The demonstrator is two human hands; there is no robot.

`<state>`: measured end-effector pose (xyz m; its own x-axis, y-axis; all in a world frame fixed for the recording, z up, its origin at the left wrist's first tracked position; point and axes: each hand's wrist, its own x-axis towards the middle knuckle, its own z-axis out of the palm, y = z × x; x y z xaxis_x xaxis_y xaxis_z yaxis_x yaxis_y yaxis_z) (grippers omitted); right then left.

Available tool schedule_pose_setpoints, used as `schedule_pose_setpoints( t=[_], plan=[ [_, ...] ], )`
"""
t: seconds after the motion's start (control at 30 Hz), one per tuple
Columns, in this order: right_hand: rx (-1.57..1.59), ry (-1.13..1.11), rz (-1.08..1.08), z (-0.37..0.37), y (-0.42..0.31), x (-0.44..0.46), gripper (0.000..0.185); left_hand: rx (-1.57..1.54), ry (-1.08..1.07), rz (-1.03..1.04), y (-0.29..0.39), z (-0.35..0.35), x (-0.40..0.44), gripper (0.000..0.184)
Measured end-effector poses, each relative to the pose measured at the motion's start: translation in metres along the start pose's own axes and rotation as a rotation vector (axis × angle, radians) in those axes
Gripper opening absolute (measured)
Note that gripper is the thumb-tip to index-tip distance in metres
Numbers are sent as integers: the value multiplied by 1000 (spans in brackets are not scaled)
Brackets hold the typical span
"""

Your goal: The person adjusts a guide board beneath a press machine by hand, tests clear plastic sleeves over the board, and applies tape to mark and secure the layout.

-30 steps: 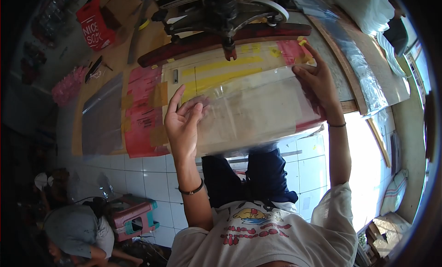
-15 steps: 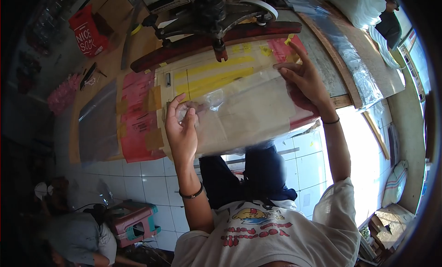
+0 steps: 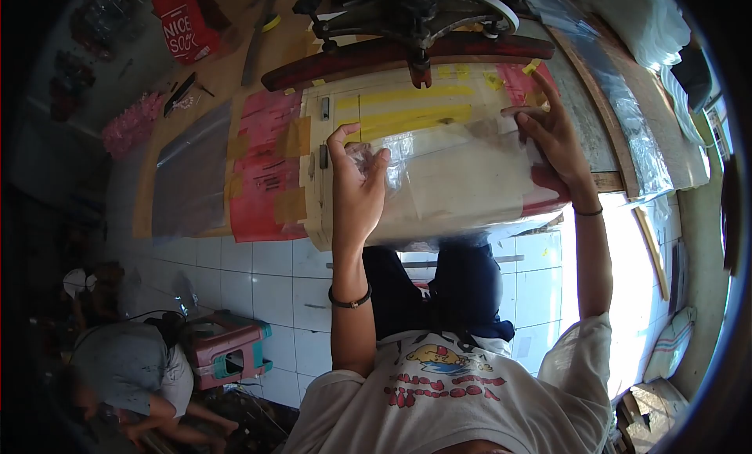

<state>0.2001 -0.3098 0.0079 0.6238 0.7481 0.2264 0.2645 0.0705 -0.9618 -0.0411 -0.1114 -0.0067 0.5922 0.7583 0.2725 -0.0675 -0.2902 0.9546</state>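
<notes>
A clear plastic sheet (image 3: 462, 176) is stretched across the beige work surface (image 3: 315, 215) in front of me and hangs toward its near edge. My left hand (image 3: 359, 195) pinches the sheet's left far corner, which is crumpled between thumb and fingers. At the right, my right hand (image 3: 560, 141) grips the other far corner between thumb and a bent finger. Its index finger points forward, close to a small yellow piece of tape (image 3: 532, 66). Yellow strips (image 3: 415, 122) show on the surface beyond the sheet. A dark-red curved bar (image 3: 352, 68) of a black metal machine (image 3: 419, 19) stands over the far side.
Red taped panels (image 3: 266, 160) and another clear sheet (image 3: 192, 176) lie at the left. A red bag (image 3: 186, 27) and pink material (image 3: 133, 125) are farther off. Plastic film (image 3: 627, 109) lies along the right. A person (image 3: 129, 360) crouches by a pink-and-green stool (image 3: 229, 356).
The view has shifted, so the surface and machine appear farther right. My left hand has drawn slightly nearer my right hand. Both hands keep hold of the sheet.
</notes>
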Motion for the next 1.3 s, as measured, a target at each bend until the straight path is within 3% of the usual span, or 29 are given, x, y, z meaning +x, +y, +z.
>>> schedule_pose_setpoints(
  t=[0.1,0.2,0.3,0.43,0.8,0.9,0.97,1.1,1.2,1.3],
  plan=[
    [16,73,117,3,-4,-3,76,-10,-10,-2,-7,-7,-2,41],
    [31,98,26,10,-2,-2,76,57,32,95,7,-11,-12,37],
    [-225,100,-29,12,7,1,75,678,53,214,23,-32,-25,31],
    [-396,120,10,17,4,4,74,857,-28,270,12,-42,-45,38],
    [-370,170,89,37,-2,5,71,865,-2,317,-10,-54,-47,51],
    [-527,173,22,36,-2,2,73,833,17,292,-13,-53,-48,53],
    [-402,167,66,40,-10,-1,76,788,32,284,-14,-53,-47,55],
    [-510,157,201,18,-22,-5,80,789,49,266,-13,-50,-46,51],
    [-254,197,192,11,-7,-10,81,825,44,261,-12,-48,-46,48],
    [-467,207,134,7,-2,-12,81,878,29,286,-17,-49,-46,45]
  ],
)
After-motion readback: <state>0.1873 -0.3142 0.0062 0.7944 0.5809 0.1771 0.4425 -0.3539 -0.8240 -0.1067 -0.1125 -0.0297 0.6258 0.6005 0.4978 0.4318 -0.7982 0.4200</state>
